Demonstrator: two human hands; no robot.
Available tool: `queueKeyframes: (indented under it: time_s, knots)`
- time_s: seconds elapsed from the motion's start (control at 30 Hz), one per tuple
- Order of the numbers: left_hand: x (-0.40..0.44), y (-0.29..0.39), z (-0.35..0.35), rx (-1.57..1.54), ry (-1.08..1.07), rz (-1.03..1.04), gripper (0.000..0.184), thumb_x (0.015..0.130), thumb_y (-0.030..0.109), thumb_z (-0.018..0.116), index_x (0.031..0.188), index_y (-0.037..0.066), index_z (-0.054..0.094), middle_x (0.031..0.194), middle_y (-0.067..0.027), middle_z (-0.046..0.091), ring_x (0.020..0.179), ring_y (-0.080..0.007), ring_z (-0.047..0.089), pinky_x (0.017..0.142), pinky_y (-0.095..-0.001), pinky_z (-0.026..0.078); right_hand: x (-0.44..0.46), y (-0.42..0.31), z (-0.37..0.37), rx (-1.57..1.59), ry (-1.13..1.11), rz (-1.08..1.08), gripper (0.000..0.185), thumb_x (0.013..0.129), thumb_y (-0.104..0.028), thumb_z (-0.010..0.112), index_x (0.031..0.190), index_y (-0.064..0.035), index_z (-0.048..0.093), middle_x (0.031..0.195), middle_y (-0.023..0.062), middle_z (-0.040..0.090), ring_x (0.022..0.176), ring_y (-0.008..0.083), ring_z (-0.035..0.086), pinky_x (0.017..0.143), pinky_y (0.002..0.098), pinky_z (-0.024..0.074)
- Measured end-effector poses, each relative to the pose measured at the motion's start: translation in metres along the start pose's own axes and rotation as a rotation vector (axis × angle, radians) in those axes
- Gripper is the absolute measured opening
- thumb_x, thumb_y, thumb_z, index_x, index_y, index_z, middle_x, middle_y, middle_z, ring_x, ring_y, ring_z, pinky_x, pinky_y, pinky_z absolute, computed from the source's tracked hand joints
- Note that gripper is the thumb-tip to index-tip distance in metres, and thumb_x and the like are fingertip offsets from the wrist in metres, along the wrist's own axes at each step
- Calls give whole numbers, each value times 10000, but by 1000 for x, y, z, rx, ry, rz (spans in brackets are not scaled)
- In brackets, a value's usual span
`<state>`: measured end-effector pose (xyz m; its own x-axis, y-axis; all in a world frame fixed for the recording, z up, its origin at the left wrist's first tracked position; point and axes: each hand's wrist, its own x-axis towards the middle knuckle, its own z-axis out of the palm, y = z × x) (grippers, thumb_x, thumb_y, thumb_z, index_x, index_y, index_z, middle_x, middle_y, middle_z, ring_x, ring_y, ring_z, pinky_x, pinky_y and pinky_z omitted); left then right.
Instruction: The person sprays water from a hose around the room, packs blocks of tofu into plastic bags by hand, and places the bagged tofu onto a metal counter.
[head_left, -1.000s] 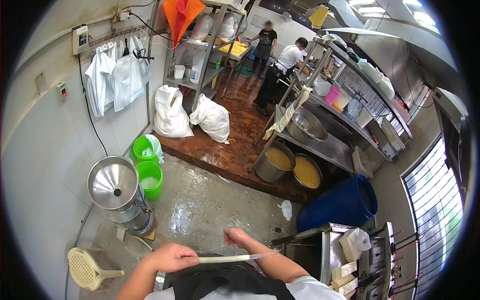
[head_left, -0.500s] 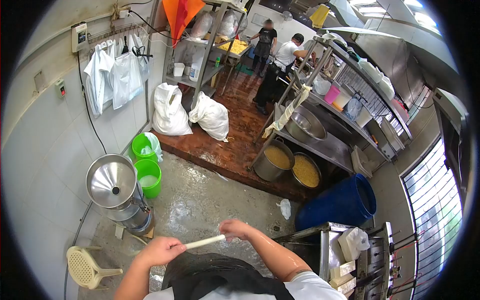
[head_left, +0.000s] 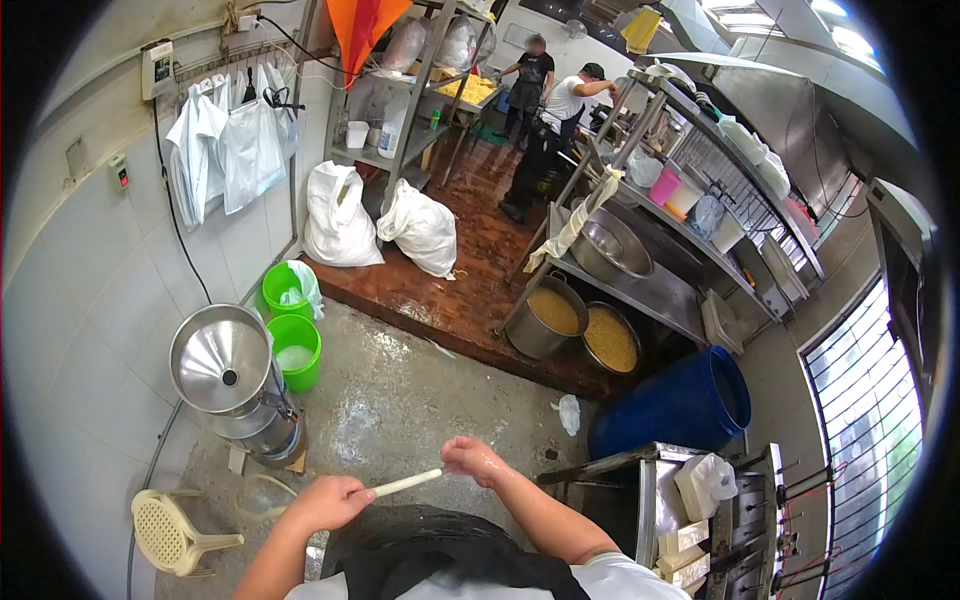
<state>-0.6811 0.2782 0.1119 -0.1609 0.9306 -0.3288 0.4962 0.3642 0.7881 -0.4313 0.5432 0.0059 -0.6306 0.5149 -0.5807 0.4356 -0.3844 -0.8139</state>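
Note:
A pale, slim hose (head_left: 408,483) runs between my hands above the dark apron (head_left: 440,545). My left hand (head_left: 335,503) is wrapped round it, thumb on top. My right hand (head_left: 472,460) is at the hose's open end with its fingers curled and pressed together; it looks wet, and whether anything is pinched in it is too small to tell. More hose (head_left: 262,497) loops down to the floor at the lower left, beside a steel machine with a funnel (head_left: 222,358).
Green buckets (head_left: 296,352) and a plastic stool (head_left: 170,530) stand at left. White sacks (head_left: 342,215), large pots (head_left: 547,318) and two people (head_left: 548,135) are on the raised floor (head_left: 440,330). A blue barrel (head_left: 665,405) and a metal bench (head_left: 670,500) are at right.
My right hand has moved from beyond the hose to its free end, and the hose now slants upward. One person at the back has raised an arm toward the shelf.

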Motion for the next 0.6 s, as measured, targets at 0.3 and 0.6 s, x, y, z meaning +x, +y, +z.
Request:
queueKeyframes:
  time_s: [0.3, 0.6]
  knots:
    - [0, 9, -4, 33, -31, -49, 435, 958, 490, 648, 974, 70, 763, 869, -189, 736, 831, -362, 718, 742, -453, 545, -9, 19, 22, 50, 35, 84, 115, 947, -104, 629, 1056, -85, 661, 883, 14, 639, 782, 141, 637, 713, 331, 567]
    - [-1, 7, 0, 17, -10, -23, 429, 956, 473, 666, 971, 54, 757, 839, -180, 732, 795, -343, 714, 727, -439, 544, -21, 24, 18, 168, 95, 73, 142, 941, -46, 595, 1072, -65, 646, 958, 51, 671, 812, 203, 681, 741, 382, 593]
